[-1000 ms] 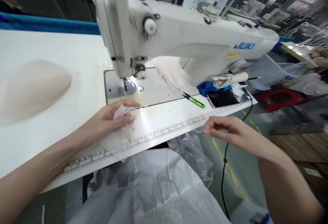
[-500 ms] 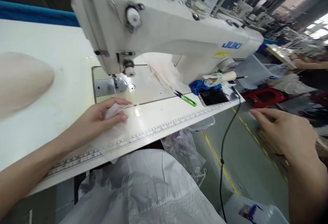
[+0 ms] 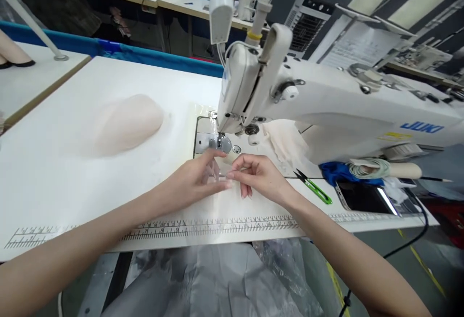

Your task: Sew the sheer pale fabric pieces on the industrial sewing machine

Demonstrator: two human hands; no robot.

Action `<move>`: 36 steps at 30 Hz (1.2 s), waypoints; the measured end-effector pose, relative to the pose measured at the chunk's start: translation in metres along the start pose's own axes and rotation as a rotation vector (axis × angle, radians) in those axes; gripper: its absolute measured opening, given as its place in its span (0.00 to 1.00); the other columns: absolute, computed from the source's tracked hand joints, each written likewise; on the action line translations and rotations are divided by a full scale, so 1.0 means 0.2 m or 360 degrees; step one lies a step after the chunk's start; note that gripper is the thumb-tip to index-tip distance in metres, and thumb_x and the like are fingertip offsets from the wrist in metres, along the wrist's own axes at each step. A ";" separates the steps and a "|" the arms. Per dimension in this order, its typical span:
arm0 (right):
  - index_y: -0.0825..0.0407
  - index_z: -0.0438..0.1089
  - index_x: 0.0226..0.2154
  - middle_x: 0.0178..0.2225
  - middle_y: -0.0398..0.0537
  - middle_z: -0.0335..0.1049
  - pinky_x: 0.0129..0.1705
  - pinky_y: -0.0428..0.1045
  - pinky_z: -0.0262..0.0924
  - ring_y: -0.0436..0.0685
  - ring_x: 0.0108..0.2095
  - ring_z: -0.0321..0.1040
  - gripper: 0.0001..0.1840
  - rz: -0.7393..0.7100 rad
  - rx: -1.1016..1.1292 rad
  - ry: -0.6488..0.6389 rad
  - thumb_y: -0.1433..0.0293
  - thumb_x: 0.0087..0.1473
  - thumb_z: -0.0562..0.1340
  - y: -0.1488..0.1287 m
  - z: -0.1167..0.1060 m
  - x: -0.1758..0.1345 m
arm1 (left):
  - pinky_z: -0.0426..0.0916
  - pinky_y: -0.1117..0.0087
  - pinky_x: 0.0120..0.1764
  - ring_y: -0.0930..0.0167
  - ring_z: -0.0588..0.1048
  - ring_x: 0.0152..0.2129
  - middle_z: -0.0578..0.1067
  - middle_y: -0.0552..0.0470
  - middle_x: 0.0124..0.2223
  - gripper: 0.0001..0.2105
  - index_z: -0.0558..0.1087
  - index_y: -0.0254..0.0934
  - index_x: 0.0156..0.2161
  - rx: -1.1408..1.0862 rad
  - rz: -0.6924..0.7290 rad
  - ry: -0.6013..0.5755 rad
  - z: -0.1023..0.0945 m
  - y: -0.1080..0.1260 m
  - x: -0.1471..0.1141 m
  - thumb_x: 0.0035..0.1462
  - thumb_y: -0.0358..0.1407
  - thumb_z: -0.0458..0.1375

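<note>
My left hand (image 3: 197, 179) is just in front of the sewing machine's needle area (image 3: 220, 142). Its thumb and forefinger stand apart, while the other fingers curl around a thin see-through strip (image 3: 216, 169), whose extent is hard to make out. Facing it, my right hand (image 3: 259, 177) pinches thumb against forefinger close to that strip. Whatever lies in this pinch is too small to name. Left of the machine lies a pale beige, rounded cup-shaped piece (image 3: 132, 123), slightly blurred. Pale thin fabric (image 3: 286, 143) rests under the machine arm.
Green thread snips (image 3: 313, 187) lie right of my right hand. Beyond them are a phone (image 3: 364, 198), a blue cloth (image 3: 337, 172) and a rolled cord (image 3: 369, 168). A printed ruler (image 3: 232, 225) runs along the table's front edge. Another workstation (image 3: 181, 0) stands behind.
My right hand has come in from beyond the table's right end to meet my left hand at the needle area. The view has swung left and shows more of the table.
</note>
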State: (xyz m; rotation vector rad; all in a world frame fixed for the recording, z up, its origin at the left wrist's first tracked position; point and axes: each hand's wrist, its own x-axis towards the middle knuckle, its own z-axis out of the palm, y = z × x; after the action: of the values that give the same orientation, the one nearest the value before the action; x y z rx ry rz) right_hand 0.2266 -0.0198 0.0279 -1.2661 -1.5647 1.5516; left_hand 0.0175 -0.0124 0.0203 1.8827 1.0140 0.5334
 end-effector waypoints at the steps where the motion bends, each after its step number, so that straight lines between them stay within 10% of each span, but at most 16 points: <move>1: 0.54 0.69 0.29 0.14 0.36 0.65 0.17 0.41 0.59 0.47 0.14 0.64 0.17 0.0032 0.0011 -0.0029 0.58 0.48 0.70 0.01 -0.02 0.01 | 0.55 0.74 0.21 0.76 0.61 0.18 0.68 0.57 0.32 0.22 0.61 0.42 0.56 -0.0039 -0.0036 0.0018 -0.02 -0.01 0.01 0.60 0.47 0.56; 12: 0.53 0.71 0.32 0.25 0.41 0.71 0.21 0.43 0.65 0.48 0.20 0.70 0.13 0.0197 -0.0053 -0.0364 0.61 0.51 0.69 -0.03 -0.06 0.12 | 0.57 0.76 0.24 0.77 0.63 0.18 0.69 0.60 0.29 0.12 0.62 0.42 0.50 0.0139 0.0117 0.0107 -0.02 -0.08 0.05 0.62 0.38 0.52; 24: 0.50 0.69 0.37 0.27 0.42 0.71 0.28 0.45 0.63 0.49 0.26 0.67 0.06 -0.0867 -0.0967 0.0289 0.75 0.59 0.58 0.11 0.02 0.10 | 0.54 0.75 0.22 0.77 0.62 0.13 0.66 0.62 0.15 0.12 0.73 0.41 0.41 0.1077 0.0434 0.0556 -0.01 -0.14 0.07 0.67 0.42 0.48; 36: 0.48 0.64 0.45 0.27 0.40 0.71 0.26 0.46 0.62 0.48 0.23 0.65 0.08 -0.0904 -0.1008 0.0213 0.72 0.62 0.56 0.15 0.00 0.09 | 0.60 0.74 0.22 0.77 0.67 0.14 0.77 0.58 0.23 0.14 0.75 0.40 0.40 0.0993 0.0603 0.0507 -0.01 -0.17 0.08 0.68 0.40 0.48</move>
State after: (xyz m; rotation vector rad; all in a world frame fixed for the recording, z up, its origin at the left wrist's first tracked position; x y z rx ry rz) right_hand 0.2272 -0.0075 -0.0044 -1.0486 -2.1679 0.6227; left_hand 0.0112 0.0099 -0.0082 2.6357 1.1160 0.8244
